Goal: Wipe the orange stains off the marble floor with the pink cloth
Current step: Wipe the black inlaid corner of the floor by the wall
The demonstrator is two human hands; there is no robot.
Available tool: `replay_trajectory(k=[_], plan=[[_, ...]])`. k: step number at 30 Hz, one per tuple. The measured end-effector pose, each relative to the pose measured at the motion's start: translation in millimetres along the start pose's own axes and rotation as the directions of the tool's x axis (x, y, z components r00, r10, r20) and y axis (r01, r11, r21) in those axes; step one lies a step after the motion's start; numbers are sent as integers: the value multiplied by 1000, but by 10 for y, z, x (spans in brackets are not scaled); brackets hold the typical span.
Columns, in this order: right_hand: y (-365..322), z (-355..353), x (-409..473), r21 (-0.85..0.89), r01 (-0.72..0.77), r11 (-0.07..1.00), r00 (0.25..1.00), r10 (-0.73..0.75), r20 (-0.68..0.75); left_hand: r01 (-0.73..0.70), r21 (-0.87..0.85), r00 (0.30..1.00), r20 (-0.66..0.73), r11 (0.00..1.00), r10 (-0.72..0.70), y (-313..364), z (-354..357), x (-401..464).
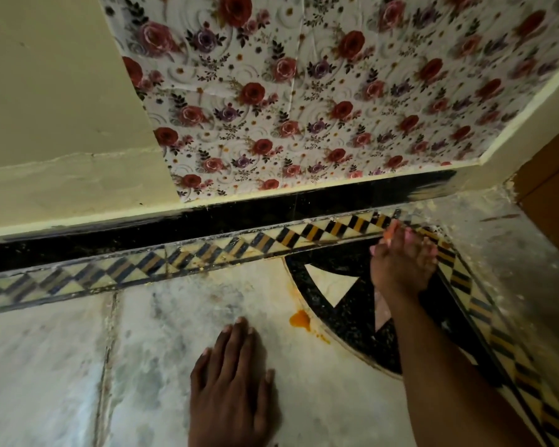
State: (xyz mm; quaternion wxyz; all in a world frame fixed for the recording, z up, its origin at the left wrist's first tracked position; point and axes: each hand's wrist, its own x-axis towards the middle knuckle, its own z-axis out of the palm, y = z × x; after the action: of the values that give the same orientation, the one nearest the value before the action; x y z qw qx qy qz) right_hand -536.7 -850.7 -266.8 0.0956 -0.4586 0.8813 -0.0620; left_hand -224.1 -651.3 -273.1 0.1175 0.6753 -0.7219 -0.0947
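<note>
Head view: right hand point(400, 269) closed over pink cloth point(428, 250), only small pink edges visible between fingers, pressed down on patterned border strip point(271, 241) near black baseboard point(207, 225); cloth's long axis not possible to tell. Left hand point(233, 391) open and flat, fingers together, resting on marble floor point(162, 350), holding nothing. Orange stain point(300, 320) between both hands, beside black inlay point(346, 304); floral wall covering point(304, 91) above.

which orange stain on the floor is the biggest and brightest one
The orange blob on the white marble, at the black inlay's curved edge, just ahead of the flat left hand. The others are only faint smears along that edge and the patterned border.
</note>
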Motion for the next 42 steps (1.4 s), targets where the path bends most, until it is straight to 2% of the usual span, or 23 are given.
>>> replay_trajectory(k=[3, 5, 7, 8, 10, 12, 13, 14, 16, 18, 19, 21, 22, 24, 26, 28, 30, 32, 34, 37, 39, 40, 42], plan=[[-409, -14, -101, 3, -164, 986, 983, 164, 80, -2, -2, 1000, -6, 1000, 2, 17, 16, -29], [-811, 60, -256, -10, -23, 1000, 994, 24, 107, -5, -14, 1000, -19, 1000, 5, 12, -6, -14], [-1167, 188, -588, -40, 277, 960, 953, -269, 139, 2, -21, 1000, -27, 1000, -2, 11, -13, 2], [-1275, 254, -819, -59, 445, 894, 887, -431, 166, 3, -23, 999, -35, 1000, -4, 9, -4, 9], [-1240, 284, -1215, -48, 733, 679, 666, -701, 255, -8, -21, 999, -45, 1000, 7, 18, 2, -5], [-981, 192, -1221, 22, 844, 535, 509, -814, 281, -19, -23, 999, -33, 1000, 18, 2, -5, -14], [-842, 142, -1081, 23, 828, 560, 533, -800, 276, -13, -27, 1000, -24, 1000, 12, 0, -12, -10], [-732, 88, -878, 3, 760, 650, 627, -734, 261, -2, -23, 1000, -14, 1000, 2, 5, -11, -8], [-660, -12, -473, 12, 436, 900, 884, -431, 183, 8, -9, 1000, 13, 1000, -8, 13, -10, 4], [-868, -14, -325, 35, 116, 993, 974, -121, 192, 16, -5, 1000, 25, 1000, -16, 27, -7, 15], [-1046, 52, -390, 19, 80, 997, 978, -82, 193, 15, 4, 999, 30, 1000, -15, 11, -11, 14], [-1345, 185, -691, -21, 263, 965, 947, -254, 196, 16, 1, 999, 28, 1000, -16, 9, -24, 8], [-1381, 248, -898, -33, 431, 902, 887, -416, 198, 13, -4, 1000, 27, 1000, -13, 15, -20, 1], [-1166, 285, -1242, -25, 723, 691, 673, -694, 256, 7, -17, 1000, 20, 1000, -7, 9, -16, -1], [-714, 233, -1324, -18, 823, 567, 550, -790, 272, 1, -26, 1000, 9, 1000, -1, 6, -20, -7], [-348, 165, -1144, -71, 739, 670, 668, -717, 200, 1, -29, 1000, 10, 1000, -1, 8, -18, 1], [-270, 111, -899, -36, 425, 905, 899, -417, 131, 2, -22, 1000, 23, 1000, -2, 14, -9, -17], [-510, 174, -795, 14, 185, 983, 976, -186, 116, -1, -15, 1000, 20, 1000, 1, 2, -2, -32], [-791, 237, -960, -19, 311, 950, 942, -305, 142, 0, -16, 999, 34, 1000, 1, 1, -7, -27], [-678, 259, -1572, 6, 696, 718, 698, -679, 227, 13, -15, 999, 48, 1000, -12, 7, -9, -33], [-249, 201, -1853, -5, 777, 629, 618, -763, 190, 10, -20, 999, 45, 1000, -9, 12, -3, -34], [-43, 176, -1838, -46, 755, 655, 653, -742, 154, 13, -22, 999, 44, 1000, -12, 4, -7, -30], [165, 143, -1558, -116, 570, 814, 822, -560, 105, 9, -10, 998, 58, 1000, -9, -4, -15, -27]])
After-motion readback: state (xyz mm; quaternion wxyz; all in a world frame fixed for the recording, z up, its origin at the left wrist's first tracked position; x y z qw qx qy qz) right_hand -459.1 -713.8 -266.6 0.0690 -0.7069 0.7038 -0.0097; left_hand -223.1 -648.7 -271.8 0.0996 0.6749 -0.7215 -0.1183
